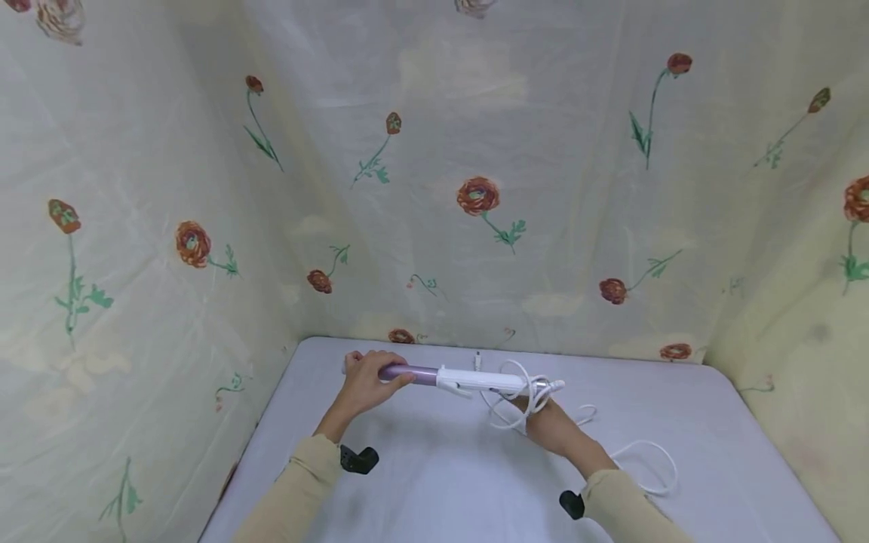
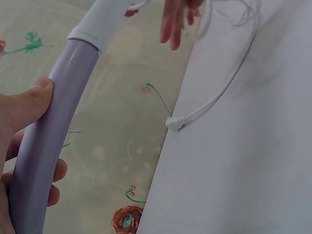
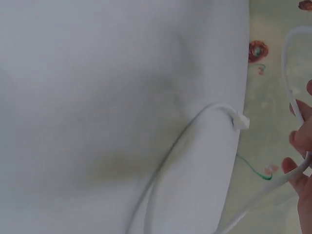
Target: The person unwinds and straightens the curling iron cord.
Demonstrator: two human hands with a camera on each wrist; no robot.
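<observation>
A curling iron with a purple barrel point(image 1: 422, 375) and a white handle point(image 1: 482, 379) is held level above the table, its handle pointing right. My left hand point(image 1: 370, 381) grips the barrel, thumb on one side and fingers round the other in the left wrist view. At the handle end, my right hand point(image 1: 553, 426) holds the white cord point(image 3: 273, 186), which runs between its thumb and fingers in the right wrist view. Loops of cord hang around that end and partly cover the hand. The plug point(image 2: 174, 123) lies near the table's far edge.
The table point(image 1: 434, 483) has a pale cover. More cord point(image 1: 641, 443) trails in a loop to the right of my right forearm. Flower-patterned cloth point(image 1: 434, 226) hangs behind the table and along both sides.
</observation>
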